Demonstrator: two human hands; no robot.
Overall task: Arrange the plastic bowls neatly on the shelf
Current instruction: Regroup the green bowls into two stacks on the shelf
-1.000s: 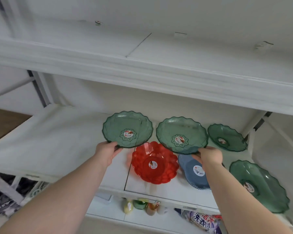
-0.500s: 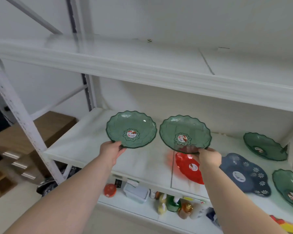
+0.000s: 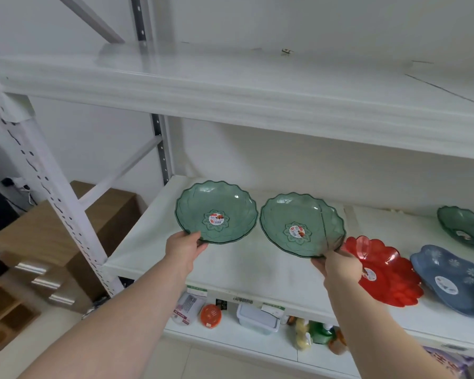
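Observation:
Two clear green scalloped bowls are held up side by side over the left end of the white middle shelf (image 3: 230, 263). My left hand (image 3: 185, 248) pinches the near rim of the left green bowl (image 3: 216, 212). My right hand (image 3: 340, 265) grips the near rim of the right green bowl (image 3: 301, 224). Both bowls tilt toward me, stickers showing. On the shelf to the right lie a red flower-shaped bowl (image 3: 386, 272), a blue flowered bowl (image 3: 454, 280) and another green bowl (image 3: 465, 227).
The upper shelf (image 3: 230, 86) runs overhead. A perforated white upright (image 3: 52, 187) stands at the left, with a wooden cabinet (image 3: 47, 242) beyond it. The lower shelf holds a small lidded box (image 3: 257, 318), an orange lid (image 3: 210, 315) and bottles (image 3: 320, 335).
My view has swung left, along the shelf. Both hands have carried the two green bowls leftward, away from the red and blue bowls, and hold them above the shelf's left end.

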